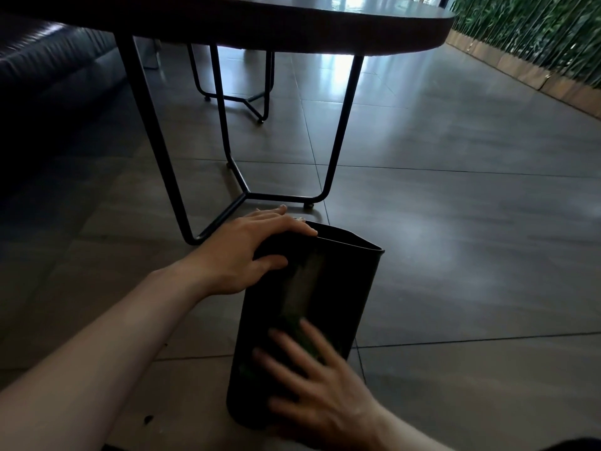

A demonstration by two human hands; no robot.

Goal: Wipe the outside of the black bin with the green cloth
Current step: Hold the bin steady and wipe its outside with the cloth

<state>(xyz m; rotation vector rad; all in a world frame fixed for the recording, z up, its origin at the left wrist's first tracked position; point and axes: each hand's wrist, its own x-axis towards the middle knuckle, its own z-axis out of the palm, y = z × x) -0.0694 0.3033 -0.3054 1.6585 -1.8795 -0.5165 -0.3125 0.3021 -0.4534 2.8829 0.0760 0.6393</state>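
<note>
The head camera looks down at a black bin (328,288) lying tipped on its side on the floor (455,255), with its open mouth pointing away toward the table. The left hand (247,252) rests on the bin near the rim. Its fingers are spread over the top edge and its thumb presses on the side, so it holds the bin in place. The right hand (312,382) lies flat on the bin's side near the bottom end, with fingers spread wide. It is blurry. A bit of green cloth (307,343) peeks out under its fingers, pressed against the bin. Most of the cloth is hidden by the hand.

Just past the bin stands a dark table (292,24) with thin black metal legs (338,131). One leg's foot is near the bin's mouth. A second metal frame (237,92) stands farther back under the table. A dark sofa (52,60) sits on the left. A wall of green plants (536,37) runs along the right side.

The floor is big grey tiles, shiny where light hits it. A few small dark crumbs (148,418) lie on it near the left arm. The room is dim.
</note>
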